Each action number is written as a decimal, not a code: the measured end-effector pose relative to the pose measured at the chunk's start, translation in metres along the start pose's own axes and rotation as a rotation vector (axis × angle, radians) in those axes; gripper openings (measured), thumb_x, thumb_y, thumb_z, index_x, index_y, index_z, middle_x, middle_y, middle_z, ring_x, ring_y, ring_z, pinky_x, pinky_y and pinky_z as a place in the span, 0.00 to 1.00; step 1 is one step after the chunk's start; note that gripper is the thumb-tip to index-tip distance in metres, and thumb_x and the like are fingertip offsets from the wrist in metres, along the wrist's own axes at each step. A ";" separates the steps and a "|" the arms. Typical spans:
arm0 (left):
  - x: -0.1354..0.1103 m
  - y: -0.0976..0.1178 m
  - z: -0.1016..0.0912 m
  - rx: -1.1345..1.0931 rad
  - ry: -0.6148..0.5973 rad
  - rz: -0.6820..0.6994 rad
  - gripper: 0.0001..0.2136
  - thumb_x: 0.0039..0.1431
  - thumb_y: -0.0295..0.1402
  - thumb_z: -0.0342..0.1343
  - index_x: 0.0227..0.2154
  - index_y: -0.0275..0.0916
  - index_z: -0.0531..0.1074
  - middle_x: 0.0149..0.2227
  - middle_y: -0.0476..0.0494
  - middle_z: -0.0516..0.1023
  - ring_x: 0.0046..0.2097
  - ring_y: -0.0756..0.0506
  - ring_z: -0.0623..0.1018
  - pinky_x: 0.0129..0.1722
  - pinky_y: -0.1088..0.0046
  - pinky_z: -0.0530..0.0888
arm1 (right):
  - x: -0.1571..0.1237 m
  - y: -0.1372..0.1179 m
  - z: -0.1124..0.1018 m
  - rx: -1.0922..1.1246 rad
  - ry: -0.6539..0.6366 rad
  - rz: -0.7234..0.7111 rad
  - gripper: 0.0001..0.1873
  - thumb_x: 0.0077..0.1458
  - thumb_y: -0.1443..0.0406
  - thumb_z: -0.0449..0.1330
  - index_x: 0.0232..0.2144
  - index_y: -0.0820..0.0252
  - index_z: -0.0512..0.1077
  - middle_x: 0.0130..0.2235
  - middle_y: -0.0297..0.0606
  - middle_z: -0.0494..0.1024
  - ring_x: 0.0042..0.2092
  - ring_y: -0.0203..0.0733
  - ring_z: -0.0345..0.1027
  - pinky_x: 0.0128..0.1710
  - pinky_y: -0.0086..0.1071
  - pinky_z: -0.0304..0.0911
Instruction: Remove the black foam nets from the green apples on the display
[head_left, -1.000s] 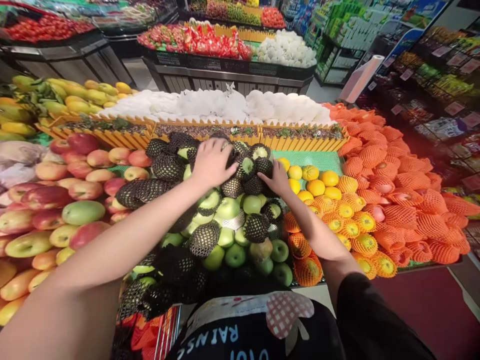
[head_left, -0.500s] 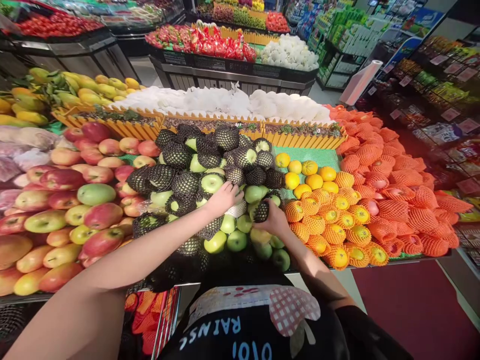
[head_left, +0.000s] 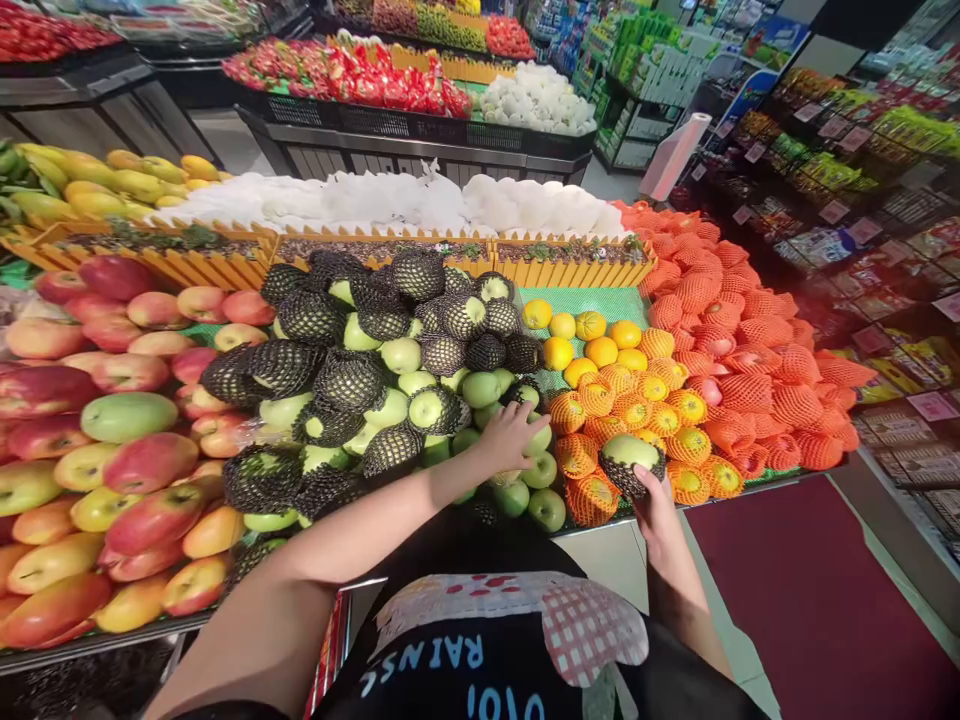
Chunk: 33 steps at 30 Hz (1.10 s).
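My right hand (head_left: 654,505) grips a green apple (head_left: 628,450) half wrapped in a black foam net, held over the front of the netted oranges (head_left: 589,455). To its left, my left hand (head_left: 516,438) lies over the bare green apples (head_left: 545,508), its fingers spread and resting among them. I see no fruit gripped in it, though the space under its palm is hidden. Just left of that hand is a green apple in black net (head_left: 427,408). Beyond it, more black-netted apples (head_left: 349,380) are heaped up.
Red-yellow apples (head_left: 150,455) fill the left side. Orange-netted fruit (head_left: 750,350) is piled at the right. A low yellow picket planter (head_left: 570,270) runs behind the heap, with white-wrapped fruit (head_left: 375,200) beyond. A dark red mat (head_left: 817,590) lies on the floor.
My right hand has lifted the netted apple out of the heap and carried it right, over the oranges. My left hand has shifted right onto the bare green apples. The view has turned right.
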<state>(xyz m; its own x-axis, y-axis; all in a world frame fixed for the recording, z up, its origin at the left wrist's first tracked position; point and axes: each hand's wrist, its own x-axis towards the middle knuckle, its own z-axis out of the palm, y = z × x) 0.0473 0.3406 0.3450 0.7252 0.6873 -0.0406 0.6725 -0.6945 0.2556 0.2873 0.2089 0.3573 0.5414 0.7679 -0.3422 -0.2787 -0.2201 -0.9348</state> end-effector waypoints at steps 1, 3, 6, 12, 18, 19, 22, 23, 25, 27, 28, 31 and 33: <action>0.008 0.002 0.008 0.011 -0.014 -0.013 0.38 0.50 0.39 0.68 0.65 0.41 0.63 0.60 0.31 0.69 0.56 0.30 0.71 0.52 0.54 0.71 | -0.001 0.004 -0.001 0.009 -0.008 -0.016 0.31 0.41 0.53 0.72 0.49 0.50 0.75 0.50 0.34 0.82 0.55 0.51 0.72 0.62 0.45 0.64; 0.020 0.004 0.020 0.017 -0.028 -0.039 0.39 0.50 0.38 0.68 0.65 0.37 0.63 0.58 0.28 0.72 0.54 0.29 0.72 0.50 0.53 0.71 | -0.001 0.012 -0.003 0.004 -0.020 -0.049 0.30 0.42 0.55 0.72 0.50 0.48 0.75 0.51 0.31 0.81 0.56 0.49 0.71 0.64 0.45 0.62; 0.023 0.002 0.028 0.017 -0.034 -0.041 0.36 0.53 0.42 0.66 0.64 0.37 0.64 0.58 0.29 0.73 0.55 0.31 0.73 0.50 0.56 0.70 | 0.000 0.018 -0.002 -0.008 -0.022 -0.062 0.31 0.41 0.56 0.73 0.50 0.46 0.74 0.51 0.30 0.81 0.56 0.48 0.71 0.64 0.44 0.60; -0.007 -0.039 -0.008 0.047 0.104 -0.123 0.24 0.69 0.44 0.47 0.62 0.37 0.65 0.64 0.35 0.69 0.61 0.38 0.69 0.59 0.62 0.66 | 0.010 0.019 0.009 -0.001 -0.033 -0.070 0.32 0.40 0.55 0.74 0.50 0.49 0.74 0.51 0.33 0.80 0.54 0.50 0.71 0.63 0.45 0.61; -0.021 -0.081 -0.019 0.154 0.097 -0.216 0.32 0.57 0.29 0.60 0.65 0.33 0.60 0.65 0.27 0.67 0.59 0.31 0.71 0.56 0.55 0.68 | 0.013 0.013 0.038 0.004 -0.089 -0.052 0.29 0.40 0.55 0.74 0.47 0.50 0.76 0.47 0.32 0.82 0.52 0.50 0.73 0.60 0.44 0.65; -0.019 -0.082 -0.016 0.166 0.086 -0.204 0.34 0.56 0.27 0.61 0.66 0.33 0.59 0.66 0.27 0.66 0.60 0.31 0.71 0.55 0.56 0.68 | 0.012 0.011 0.043 0.002 -0.105 -0.051 0.29 0.40 0.55 0.73 0.47 0.50 0.76 0.48 0.33 0.81 0.53 0.50 0.73 0.61 0.45 0.65; -0.013 -0.081 -0.010 0.195 0.086 -0.195 0.32 0.56 0.26 0.60 0.65 0.32 0.61 0.63 0.26 0.70 0.57 0.31 0.73 0.53 0.56 0.69 | 0.007 0.008 0.052 -0.002 -0.145 -0.058 0.30 0.40 0.56 0.73 0.49 0.50 0.75 0.51 0.33 0.81 0.56 0.51 0.71 0.64 0.48 0.61; -0.013 -0.080 -0.011 0.202 0.092 -0.195 0.31 0.56 0.26 0.60 0.63 0.32 0.62 0.60 0.26 0.73 0.56 0.31 0.74 0.52 0.56 0.70 | 0.006 0.008 0.053 0.000 -0.149 -0.067 0.32 0.39 0.56 0.73 0.49 0.49 0.75 0.51 0.33 0.81 0.56 0.51 0.71 0.65 0.49 0.59; -0.017 -0.077 -0.017 0.209 0.113 -0.188 0.28 0.57 0.27 0.60 0.62 0.31 0.64 0.57 0.26 0.75 0.55 0.31 0.75 0.52 0.55 0.69 | 0.004 0.006 0.048 0.004 -0.142 -0.088 0.33 0.37 0.58 0.74 0.49 0.49 0.75 0.51 0.33 0.80 0.56 0.52 0.71 0.66 0.50 0.57; -0.029 -0.071 -0.024 0.209 0.144 -0.170 0.27 0.60 0.31 0.59 0.62 0.32 0.64 0.59 0.26 0.74 0.57 0.31 0.74 0.55 0.55 0.69 | 0.003 0.004 0.038 0.005 -0.113 -0.107 0.32 0.37 0.58 0.74 0.48 0.49 0.75 0.50 0.33 0.81 0.55 0.51 0.72 0.65 0.50 0.58; -0.037 -0.066 -0.026 0.191 0.174 -0.143 0.26 0.62 0.34 0.58 0.62 0.33 0.64 0.60 0.27 0.73 0.59 0.32 0.73 0.56 0.55 0.69 | 0.002 0.003 0.031 0.010 -0.094 -0.092 0.30 0.37 0.58 0.74 0.46 0.49 0.75 0.49 0.33 0.81 0.54 0.51 0.72 0.64 0.49 0.59; -0.062 -0.042 -0.026 0.054 0.283 0.033 0.27 0.62 0.44 0.58 0.61 0.36 0.66 0.58 0.33 0.76 0.58 0.35 0.75 0.56 0.58 0.70 | -0.002 0.005 0.012 0.035 -0.051 0.061 0.24 0.38 0.55 0.73 0.40 0.50 0.77 0.44 0.32 0.84 0.50 0.50 0.75 0.58 0.44 0.67; -0.075 -0.024 -0.017 -0.031 0.299 0.129 0.29 0.58 0.45 0.61 0.59 0.37 0.68 0.56 0.35 0.78 0.56 0.36 0.77 0.55 0.58 0.72 | -0.007 0.010 0.006 0.045 -0.057 0.170 0.20 0.40 0.53 0.71 0.38 0.49 0.77 0.40 0.32 0.85 0.46 0.50 0.77 0.51 0.44 0.72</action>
<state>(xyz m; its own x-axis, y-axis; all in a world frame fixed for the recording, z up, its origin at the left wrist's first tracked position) -0.0258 0.3095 0.3587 0.7257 0.6292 0.2784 0.5695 -0.7764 0.2700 0.2765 0.2052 0.3509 0.4376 0.7552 -0.4881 -0.3982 -0.3240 -0.8582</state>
